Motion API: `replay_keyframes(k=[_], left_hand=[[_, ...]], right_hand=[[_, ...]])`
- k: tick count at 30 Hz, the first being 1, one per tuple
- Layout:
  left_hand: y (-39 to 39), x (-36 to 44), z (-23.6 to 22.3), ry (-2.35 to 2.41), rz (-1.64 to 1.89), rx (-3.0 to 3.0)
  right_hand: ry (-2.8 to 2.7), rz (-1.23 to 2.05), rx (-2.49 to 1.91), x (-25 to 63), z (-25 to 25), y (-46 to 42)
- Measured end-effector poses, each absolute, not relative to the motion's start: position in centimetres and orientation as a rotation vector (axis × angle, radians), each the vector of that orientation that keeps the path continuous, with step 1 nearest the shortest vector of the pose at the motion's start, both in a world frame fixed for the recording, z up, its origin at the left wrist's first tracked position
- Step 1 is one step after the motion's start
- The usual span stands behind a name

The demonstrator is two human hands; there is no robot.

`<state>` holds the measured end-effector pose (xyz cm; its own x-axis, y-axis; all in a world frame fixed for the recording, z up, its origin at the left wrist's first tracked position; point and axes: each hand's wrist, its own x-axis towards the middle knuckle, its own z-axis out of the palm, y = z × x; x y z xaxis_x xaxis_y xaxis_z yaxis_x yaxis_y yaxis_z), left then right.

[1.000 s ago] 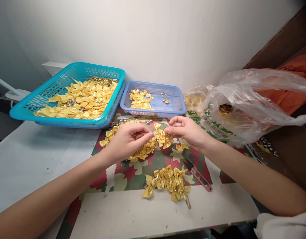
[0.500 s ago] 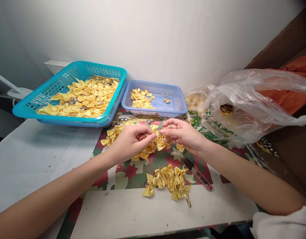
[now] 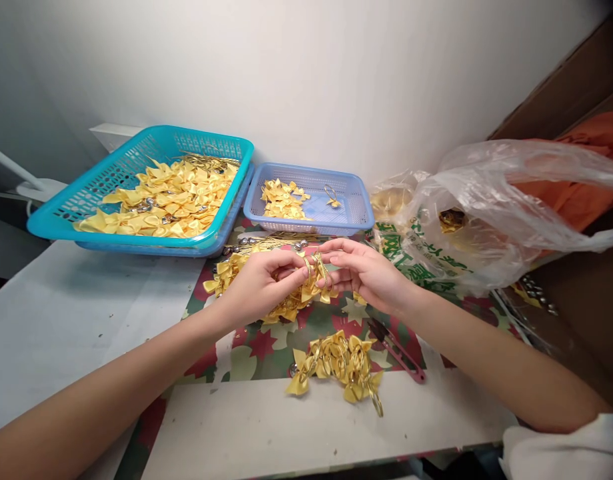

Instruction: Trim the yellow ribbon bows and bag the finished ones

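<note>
Over a pile of yellow satin bows [image 3: 288, 308], my two hands nearly meet. My left hand [image 3: 264, 279] is closed, thumb and forefinger pinching a gold cord loop [image 3: 309, 269]. Right beside it, my right hand [image 3: 369, 272] has its fingers curled about the same gold loops, to which yellow bow ribbon is attached. Exactly where its fingertips grip is partly hidden. Closer to me lies a bunch of finished-looking bows with gold loops [image 3: 339, 360]. Pink-handled thread snips [image 3: 399, 353] rest to the right of that bunch.
A turquoise basket [image 3: 51, 223] heaped with yellow bows stands at the left. Behind my hands is a blue basket [image 3: 354, 217] holding more bows. Gold cords and silver bells [image 3: 231, 249] lie before it. A clear plastic bag [image 3: 479, 253] sits at the right.
Gold loops now show upright between my hands, where fingertips nearly met before. My right fingers have spread a little around them. The baskets and the front bunch look the same.
</note>
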<state>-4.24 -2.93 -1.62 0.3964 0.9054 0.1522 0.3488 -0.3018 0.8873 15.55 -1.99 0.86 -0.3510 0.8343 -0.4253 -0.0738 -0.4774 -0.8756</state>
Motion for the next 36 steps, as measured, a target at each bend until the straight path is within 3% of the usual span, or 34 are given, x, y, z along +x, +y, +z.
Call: replay_keyframes(k=[21, 36], left_hand=[[-2.5, -4.5, -2.0, 1.019, 0.835, 1.810], [-2.5, -4.6, -1.8, 1.132, 0.757, 2.030]], right_hand=[[-1.186, 1.819, -1.182, 15.6, -0.2, -2.0], [-1.804, 1.128, -1.124, 16.0, 0.4, -2.5]])
